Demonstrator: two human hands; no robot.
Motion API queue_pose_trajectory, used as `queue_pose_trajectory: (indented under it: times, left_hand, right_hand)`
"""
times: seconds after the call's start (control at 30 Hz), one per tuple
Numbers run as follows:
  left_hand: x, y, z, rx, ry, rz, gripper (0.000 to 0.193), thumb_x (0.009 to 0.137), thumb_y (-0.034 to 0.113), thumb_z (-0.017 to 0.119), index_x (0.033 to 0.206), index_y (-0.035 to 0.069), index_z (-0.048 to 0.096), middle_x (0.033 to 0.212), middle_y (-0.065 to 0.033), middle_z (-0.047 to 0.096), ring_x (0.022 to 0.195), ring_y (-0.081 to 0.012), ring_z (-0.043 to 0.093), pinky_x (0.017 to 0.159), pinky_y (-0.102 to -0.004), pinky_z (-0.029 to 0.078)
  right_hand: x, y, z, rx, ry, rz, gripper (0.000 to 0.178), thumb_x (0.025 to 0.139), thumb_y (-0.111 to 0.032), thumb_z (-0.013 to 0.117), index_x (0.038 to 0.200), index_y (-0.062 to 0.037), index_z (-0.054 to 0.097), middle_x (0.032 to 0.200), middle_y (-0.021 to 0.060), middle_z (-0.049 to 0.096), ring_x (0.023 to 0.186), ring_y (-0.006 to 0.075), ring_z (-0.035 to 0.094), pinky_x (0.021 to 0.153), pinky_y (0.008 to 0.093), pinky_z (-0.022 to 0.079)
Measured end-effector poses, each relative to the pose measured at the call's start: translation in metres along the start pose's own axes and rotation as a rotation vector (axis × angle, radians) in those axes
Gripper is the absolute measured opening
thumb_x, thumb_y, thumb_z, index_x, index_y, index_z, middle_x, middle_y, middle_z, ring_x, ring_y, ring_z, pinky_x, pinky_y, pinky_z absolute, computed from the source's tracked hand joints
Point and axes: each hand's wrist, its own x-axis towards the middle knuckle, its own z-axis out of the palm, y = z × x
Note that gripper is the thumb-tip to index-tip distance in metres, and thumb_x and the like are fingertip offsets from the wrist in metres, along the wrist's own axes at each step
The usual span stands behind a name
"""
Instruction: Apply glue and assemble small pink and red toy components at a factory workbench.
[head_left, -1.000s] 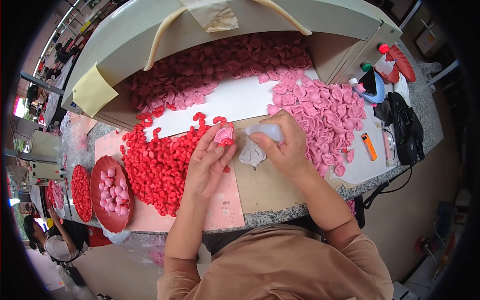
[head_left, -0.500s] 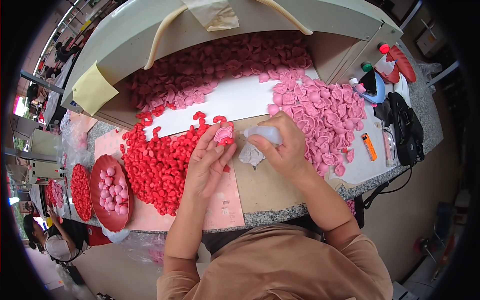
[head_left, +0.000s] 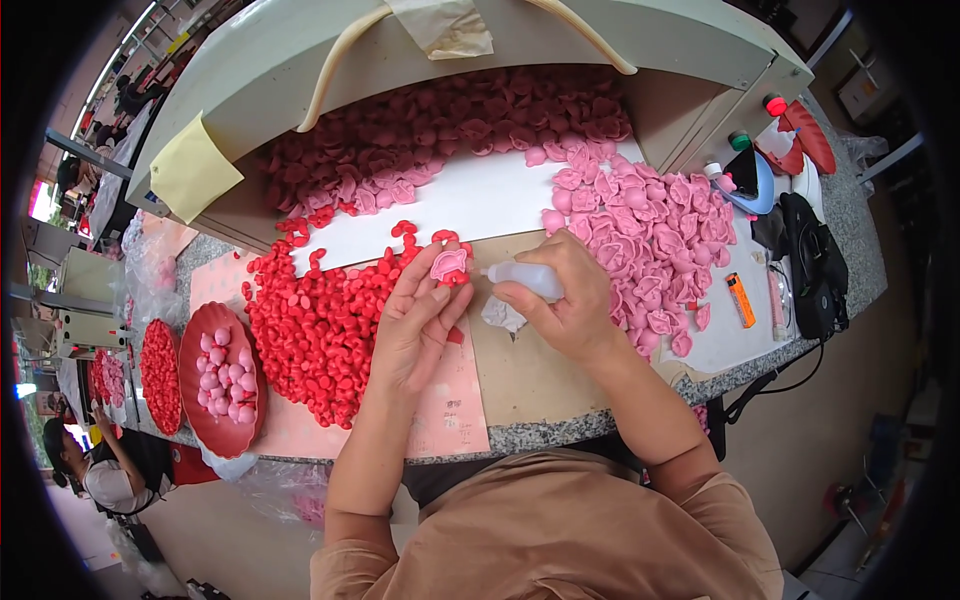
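Observation:
Pinched in the fingertips of my left hand (head_left: 412, 325) is a small pink molded piece (head_left: 449, 262) with a wavy rim, and a red piece (head_left: 456, 279) shows at its lower edge. Whether the two are joined I cannot tell. My right hand (head_left: 572, 305) is closed round a small translucent white squeeze bottle (head_left: 532, 278), held almost level. Its narrow nozzle points left at the pink piece, very close to it. Under the bottle lies a crumpled white tissue (head_left: 502, 314) on the tan board (head_left: 535, 375).
Loose red pieces (head_left: 330, 340) heap at left, pink cup-shaped pieces (head_left: 650, 235) at right and inside the grey hooded cabinet (head_left: 700, 50). A red dish (head_left: 225, 435) holds pink balls. An orange lighter (head_left: 740, 300) and black bag (head_left: 815, 265) lie right. Another person (head_left: 110, 480) sits far left.
My right hand has turned the squeeze bottle slightly, bringing its nozzle closer to the pink piece. My left hand keeps its hold, nearly still. The whole view has shifted a little.

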Motion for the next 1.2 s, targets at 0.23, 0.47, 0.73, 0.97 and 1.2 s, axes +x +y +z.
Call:
queue_pose_trajectory:
  times: [0.23, 0.47, 0.73, 0.97, 1.2]
  left_hand:
    - [0.000, -0.001, -0.002, -0.015, -0.008, 0.006, 0.048, 0.088, -0.006, 0.050, 0.133, 0.002, 0.040, 0.132, -0.0114, 0.047, 0.115, -0.0204, 0.052, 0.098, -0.0308, 0.047]
    - [0.002, 0.000, -0.004, 0.018, 0.031, 0.005, 0.046, 0.089, 0.000, 0.052, 0.133, 0.002, 0.040, 0.128, -0.0117, 0.050, 0.113, -0.0195, 0.054, 0.097, -0.0308, 0.047]
    - [0.001, -0.002, -0.010, -0.066, -0.070, -0.059, 0.046, 0.093, 0.013, 0.052, 0.135, 0.003, 0.038, 0.124, -0.0115, 0.052, 0.105, -0.0187, 0.055, 0.099, -0.0378, 0.045]
    - [0.000, -0.002, -0.009, -0.077, -0.099, -0.084, 0.045, 0.093, 0.013, 0.051, 0.135, 0.003, 0.039, 0.124, -0.0115, 0.053, 0.105, -0.0191, 0.055, 0.100, -0.0399, 0.044]
    - [0.000, -0.002, -0.009, -0.072, -0.110, -0.083, 0.045, 0.093, 0.013, 0.051, 0.135, 0.002, 0.039, 0.123, -0.0112, 0.053, 0.106, -0.0183, 0.055, 0.101, -0.0396, 0.043]
  right_hand:
    - [-0.004, 0.006, 0.001, 0.017, 0.000, 0.034, 0.025, 0.075, -0.015, 0.074, 0.087, -0.0034, 0.056, 0.075, 0.0089, 0.057, 0.063, 0.0191, 0.056, 0.057, 0.0285, 0.043]
    - [-0.001, 0.006, -0.001, 0.045, -0.003, 0.145, 0.021, 0.080, -0.017, 0.070, 0.087, -0.0028, 0.056, 0.074, 0.0077, 0.058, 0.066, 0.0145, 0.057, 0.059, 0.0258, 0.044]
    - [0.001, -0.001, -0.004, 0.362, 0.042, 0.369, 0.024, 0.089, -0.024, 0.061, 0.090, -0.0030, 0.050, 0.077, 0.0011, 0.054, 0.069, 0.0063, 0.049, 0.059, 0.0222, 0.041]
    - [0.000, 0.000, -0.003, 0.304, 0.006, 0.327, 0.023, 0.086, -0.021, 0.064, 0.087, -0.0026, 0.051, 0.075, 0.0021, 0.054, 0.067, 0.0069, 0.049, 0.059, 0.0221, 0.040]
    - [0.000, 0.000, -0.001, 0.278, 0.019, 0.345, 0.027, 0.083, -0.027, 0.067, 0.082, -0.0028, 0.056, 0.071, 0.0072, 0.062, 0.062, 0.0137, 0.059, 0.054, 0.0263, 0.045]
